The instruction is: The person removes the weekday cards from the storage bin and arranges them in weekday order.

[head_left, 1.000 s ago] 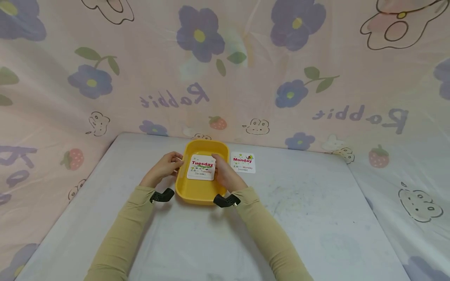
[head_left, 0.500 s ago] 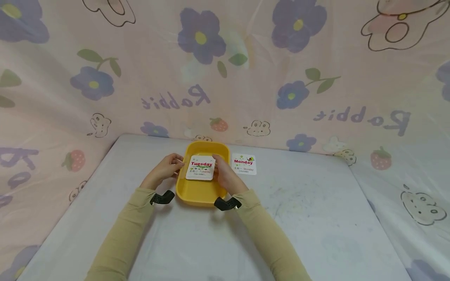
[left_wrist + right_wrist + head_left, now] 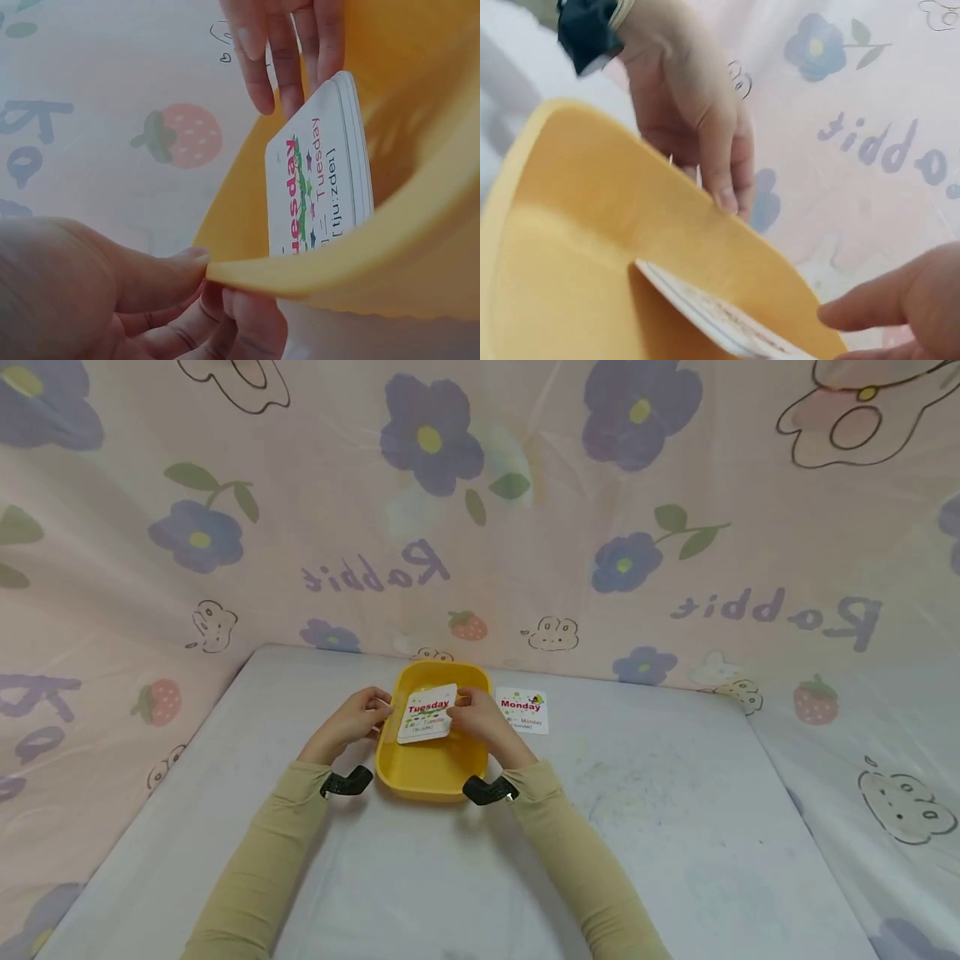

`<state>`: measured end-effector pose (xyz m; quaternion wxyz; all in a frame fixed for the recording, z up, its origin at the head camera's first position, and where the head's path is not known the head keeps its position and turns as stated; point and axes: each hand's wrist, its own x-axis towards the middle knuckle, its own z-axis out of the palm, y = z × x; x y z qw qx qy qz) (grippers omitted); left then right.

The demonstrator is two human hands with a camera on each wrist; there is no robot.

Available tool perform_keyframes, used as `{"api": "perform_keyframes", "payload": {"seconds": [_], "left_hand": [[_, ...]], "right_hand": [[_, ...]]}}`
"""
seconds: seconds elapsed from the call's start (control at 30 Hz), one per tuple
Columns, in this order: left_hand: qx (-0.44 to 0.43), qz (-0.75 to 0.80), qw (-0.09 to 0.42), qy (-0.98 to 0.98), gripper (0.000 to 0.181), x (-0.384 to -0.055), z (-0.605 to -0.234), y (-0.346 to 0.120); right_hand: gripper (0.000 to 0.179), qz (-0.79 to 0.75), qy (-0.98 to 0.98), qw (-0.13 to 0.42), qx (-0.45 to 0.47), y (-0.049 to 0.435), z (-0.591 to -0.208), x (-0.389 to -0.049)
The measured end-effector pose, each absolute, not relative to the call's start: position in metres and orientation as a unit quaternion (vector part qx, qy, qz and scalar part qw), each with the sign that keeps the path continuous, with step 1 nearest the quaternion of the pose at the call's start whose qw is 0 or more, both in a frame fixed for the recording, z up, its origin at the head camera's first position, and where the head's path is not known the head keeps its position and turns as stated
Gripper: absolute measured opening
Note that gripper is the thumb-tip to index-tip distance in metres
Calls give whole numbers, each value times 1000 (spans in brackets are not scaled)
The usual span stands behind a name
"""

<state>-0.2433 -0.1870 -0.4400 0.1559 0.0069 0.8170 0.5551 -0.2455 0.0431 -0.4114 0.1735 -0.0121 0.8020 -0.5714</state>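
Observation:
My left hand (image 3: 351, 720) pinches the left rim of a yellow plastic tray (image 3: 431, 777), as the thumb and curled fingers in the left wrist view (image 3: 202, 300) show. Inside the tray a small stack of white cards (image 3: 427, 714) with "Tuesday" on top lies tilted, its right edge raised; layered edges show in the left wrist view. My right hand (image 3: 483, 722) reaches over the right rim, fingertips at the stack's right edge. In the left wrist view its fingers (image 3: 281, 67) extend fairly straight, thumb spread apart. A "Monday" card (image 3: 528, 710) lies just right of the tray, partly behind that hand.
All of this stands near the back edge of a white table (image 3: 660, 827) with faint smudges. Behind it hangs a pale curtain (image 3: 525, 527) printed with flowers, rabbits and strawberries. Each wrist wears a black strap (image 3: 347, 781).
My right hand has shifted slightly right, away from the "Tuesday" stack. The stack lay nearly level and has turned and tilted, its right edge going up. My left hand stays on the rim.

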Motion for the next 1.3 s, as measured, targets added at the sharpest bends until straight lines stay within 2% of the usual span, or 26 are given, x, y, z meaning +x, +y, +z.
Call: {"api": "perform_keyframes", "payload": {"seconds": [0.13, 0.33, 0.83, 1.3], "left_hand": [[7, 555, 153, 818, 32, -244, -439, -185], [-3, 547, 160, 822, 32, -243, -438, -184], [-10, 545, 160, 823, 29, -244, -438, -184], [-3, 542, 156, 826, 31, -242, -436, -183]], "right_hand": [[53, -543, 831, 117, -28, 42, -413, -249], [56, -513, 854, 86, -26, 41, -423, -256], [54, -485, 869, 90, -30, 37, -425, -259], [36, -495, 864, 84, -31, 38, -424, -259]]}}
